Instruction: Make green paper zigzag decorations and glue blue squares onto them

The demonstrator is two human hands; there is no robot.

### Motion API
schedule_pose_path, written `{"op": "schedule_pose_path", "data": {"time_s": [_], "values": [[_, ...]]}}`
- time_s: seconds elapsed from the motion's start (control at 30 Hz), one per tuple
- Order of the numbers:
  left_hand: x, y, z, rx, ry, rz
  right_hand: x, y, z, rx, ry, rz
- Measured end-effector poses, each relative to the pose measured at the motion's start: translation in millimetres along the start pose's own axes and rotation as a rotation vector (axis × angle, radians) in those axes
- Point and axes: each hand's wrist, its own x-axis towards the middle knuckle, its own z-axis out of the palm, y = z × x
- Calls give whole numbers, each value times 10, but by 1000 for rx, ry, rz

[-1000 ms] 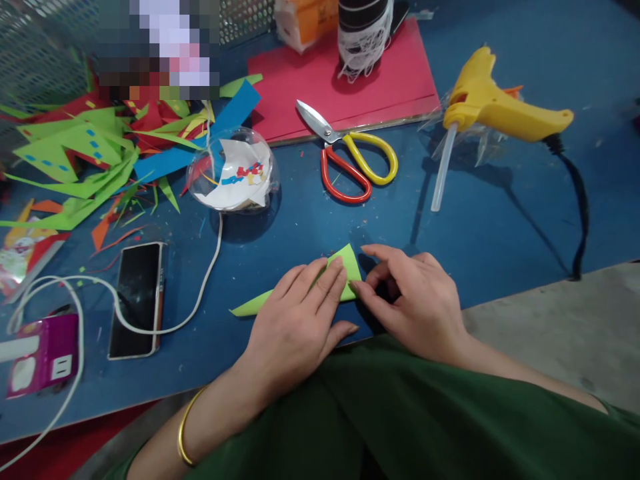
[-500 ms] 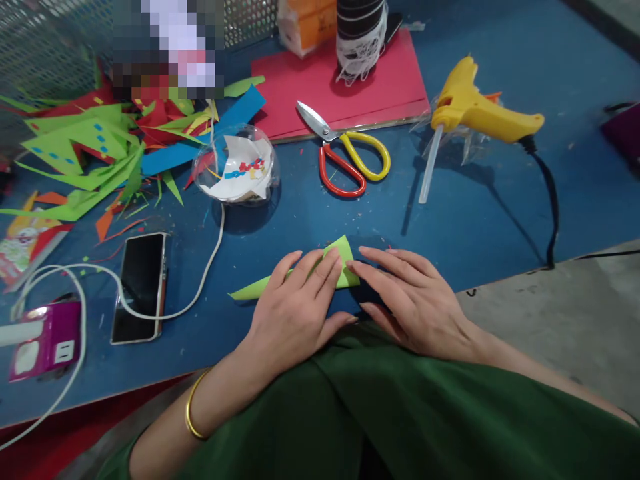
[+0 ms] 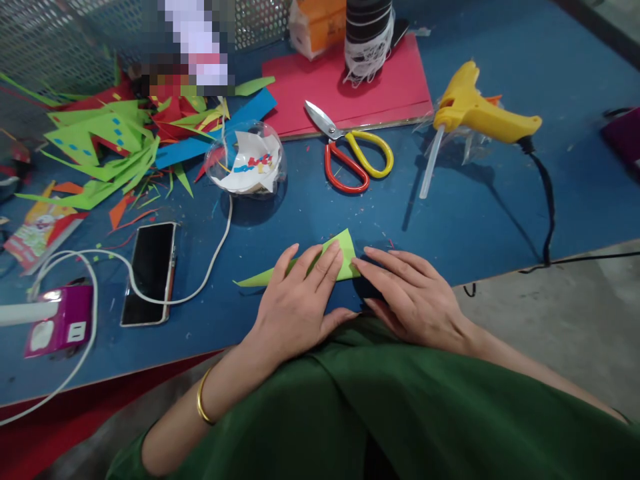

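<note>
A folded piece of lime-green paper [image 3: 346, 260] lies on the blue table near its front edge, its narrow end pointing left. My left hand [image 3: 300, 293] rests flat across it, fingers stretched out and pressing it down, so its middle is hidden. At the paper's right corner, my right hand [image 3: 413, 293] lies with fingers extended, the index fingertip touching or almost touching the edge. Beyond the hands are scissors [image 3: 334, 131] with one red and one yellow handle, blades slightly apart.
Left of my hands lie a phone [image 3: 150, 273], a white cable and a purple power socket [image 3: 60, 327]. Behind stand a clear bowl [image 3: 280, 163] of paper bits, green paper scraps [image 3: 75, 143], red sheets [image 3: 310, 93] and a thread spool [image 3: 369, 40]. A yellow glue gun [image 3: 493, 117] sits right.
The view has shifted slightly, so the table's things appear a little further right. Both hands keep nearly the same pose on and beside the green paper.
</note>
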Motion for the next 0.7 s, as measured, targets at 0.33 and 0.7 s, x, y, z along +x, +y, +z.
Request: {"op": "schedule_pose_path", "data": {"time_s": [0.33,0.7], "values": [[-11,39,-5,9,22,-13,21,-21,9,-53,-31,-68],[-165,207,-24,179,83,50,-17,0,-1,-76,-43,-106]]}}
